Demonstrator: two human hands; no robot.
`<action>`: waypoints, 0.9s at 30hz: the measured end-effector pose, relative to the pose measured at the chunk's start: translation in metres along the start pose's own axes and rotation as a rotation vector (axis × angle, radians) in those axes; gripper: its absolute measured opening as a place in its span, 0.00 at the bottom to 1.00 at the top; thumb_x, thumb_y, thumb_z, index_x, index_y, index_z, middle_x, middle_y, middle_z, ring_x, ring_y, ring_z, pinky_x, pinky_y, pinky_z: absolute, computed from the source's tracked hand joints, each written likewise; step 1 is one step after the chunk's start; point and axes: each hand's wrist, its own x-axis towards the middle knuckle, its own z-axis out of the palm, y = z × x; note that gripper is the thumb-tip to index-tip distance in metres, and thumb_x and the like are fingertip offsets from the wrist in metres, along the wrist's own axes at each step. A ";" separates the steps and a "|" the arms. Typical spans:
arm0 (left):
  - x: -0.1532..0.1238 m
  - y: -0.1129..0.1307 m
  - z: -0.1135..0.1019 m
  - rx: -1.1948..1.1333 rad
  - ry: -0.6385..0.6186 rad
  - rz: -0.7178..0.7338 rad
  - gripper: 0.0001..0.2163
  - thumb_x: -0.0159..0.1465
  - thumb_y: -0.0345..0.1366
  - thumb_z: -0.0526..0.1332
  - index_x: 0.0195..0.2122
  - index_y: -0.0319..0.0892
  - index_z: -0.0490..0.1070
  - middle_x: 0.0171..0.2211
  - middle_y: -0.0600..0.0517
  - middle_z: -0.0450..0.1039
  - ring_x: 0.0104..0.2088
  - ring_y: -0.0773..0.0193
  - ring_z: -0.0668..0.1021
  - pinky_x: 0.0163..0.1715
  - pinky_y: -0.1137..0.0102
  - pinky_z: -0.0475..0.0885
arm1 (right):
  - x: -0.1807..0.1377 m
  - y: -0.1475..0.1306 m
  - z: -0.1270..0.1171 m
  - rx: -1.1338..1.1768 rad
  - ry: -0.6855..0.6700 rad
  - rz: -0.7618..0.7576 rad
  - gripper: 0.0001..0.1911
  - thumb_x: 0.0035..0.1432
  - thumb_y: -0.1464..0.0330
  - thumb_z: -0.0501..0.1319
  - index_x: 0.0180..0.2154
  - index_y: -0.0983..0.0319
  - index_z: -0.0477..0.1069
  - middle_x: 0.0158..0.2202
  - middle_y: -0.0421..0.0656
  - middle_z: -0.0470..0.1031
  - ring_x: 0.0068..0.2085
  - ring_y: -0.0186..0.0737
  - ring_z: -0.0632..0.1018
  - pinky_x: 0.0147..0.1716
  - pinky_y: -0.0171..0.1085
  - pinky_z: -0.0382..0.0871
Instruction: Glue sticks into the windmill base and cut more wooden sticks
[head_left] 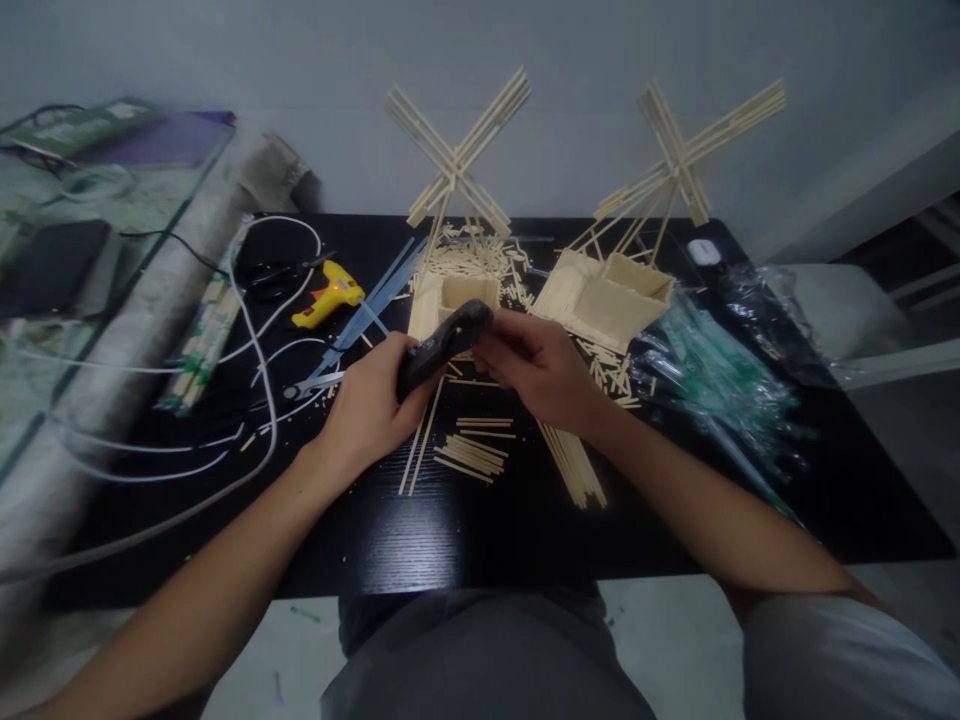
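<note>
Nearest us: our lap in grey cloth, then the front edge of the black table (465, 540).

Item 1. Loose wooden sticks (480, 450), lying in small bundles on the table just below our hands; a longer bundle (576, 465) lies under the right wrist.

Item 2. Our left hand (367, 405), fingers wrapped shut around the handle of a black glue gun (444, 345), which is held above the table with its front end tilted up and away from us.

Item 3. Our right hand (536, 370), fingertips pressed together at the gun's front end; whether they pinch a stick there we cannot tell, since the gun and fingers hide it.

Handling note: in our judgement the work goes best with the left hand steadying the gun and the right fingertips kept off the hot tip, both over the bare table and not over the models.

Item 4. Scissors (319, 382) and a yellow glue gun (330, 297), left of the hands, among white cables (259, 395).

Item 5. Two stick windmill models, one (457, 250) just beyond the hands, the other (637, 260) to its right, each a box base with crossed blades.

Item 6. Clear plastic bags (712, 370), far right.
</note>
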 end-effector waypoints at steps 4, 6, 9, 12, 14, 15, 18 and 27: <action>0.000 0.000 0.000 -0.002 -0.006 -0.014 0.12 0.68 0.47 0.57 0.41 0.44 0.68 0.32 0.52 0.72 0.29 0.63 0.73 0.32 0.67 0.67 | -0.001 0.000 0.001 0.016 0.008 0.010 0.20 0.65 0.51 0.64 0.33 0.62 0.72 0.27 0.36 0.68 0.27 0.30 0.66 0.26 0.32 0.59; 0.001 0.001 0.000 -0.003 0.000 -0.014 0.12 0.68 0.47 0.57 0.41 0.44 0.68 0.31 0.52 0.72 0.29 0.63 0.73 0.32 0.68 0.66 | -0.001 0.001 0.001 0.017 0.009 0.011 0.20 0.65 0.51 0.64 0.33 0.62 0.72 0.27 0.36 0.68 0.27 0.30 0.66 0.25 0.32 0.59; 0.000 0.001 0.000 -0.002 0.006 -0.008 0.11 0.68 0.47 0.58 0.40 0.44 0.67 0.30 0.53 0.72 0.28 0.63 0.73 0.31 0.68 0.66 | -0.001 0.001 0.000 0.011 0.002 0.001 0.20 0.65 0.51 0.64 0.33 0.62 0.72 0.27 0.36 0.68 0.27 0.30 0.66 0.25 0.31 0.58; 0.000 0.000 0.000 0.001 0.005 -0.011 0.10 0.68 0.46 0.58 0.40 0.44 0.67 0.30 0.53 0.72 0.28 0.63 0.73 0.31 0.69 0.65 | -0.001 0.001 0.000 -0.003 0.002 -0.007 0.21 0.65 0.50 0.64 0.32 0.62 0.72 0.26 0.36 0.68 0.26 0.29 0.65 0.25 0.31 0.57; 0.000 -0.001 0.000 0.005 0.005 -0.020 0.09 0.67 0.44 0.59 0.39 0.44 0.66 0.30 0.53 0.72 0.28 0.63 0.73 0.31 0.69 0.65 | -0.001 0.000 0.000 -0.018 0.008 0.004 0.23 0.65 0.49 0.63 0.31 0.62 0.72 0.25 0.36 0.67 0.25 0.30 0.65 0.24 0.32 0.56; 0.000 -0.002 0.001 0.008 0.004 -0.028 0.08 0.67 0.43 0.59 0.38 0.44 0.66 0.30 0.53 0.72 0.27 0.63 0.73 0.30 0.69 0.65 | -0.001 -0.001 0.001 -0.027 0.009 0.011 0.24 0.65 0.48 0.63 0.29 0.62 0.71 0.25 0.36 0.66 0.25 0.30 0.64 0.24 0.32 0.56; 0.001 -0.003 0.003 0.027 0.002 -0.047 0.06 0.65 0.41 0.60 0.38 0.45 0.66 0.29 0.53 0.73 0.27 0.62 0.74 0.30 0.69 0.65 | -0.002 -0.001 0.002 -0.032 0.014 0.009 0.26 0.65 0.48 0.63 0.27 0.62 0.69 0.23 0.35 0.65 0.24 0.29 0.63 0.23 0.32 0.54; 0.001 -0.002 0.003 0.092 -0.028 -0.092 0.03 0.63 0.37 0.58 0.36 0.45 0.65 0.27 0.52 0.72 0.26 0.59 0.75 0.28 0.69 0.64 | -0.001 0.004 0.003 0.028 0.030 0.010 0.22 0.65 0.50 0.64 0.29 0.62 0.72 0.23 0.34 0.64 0.23 0.28 0.62 0.22 0.32 0.55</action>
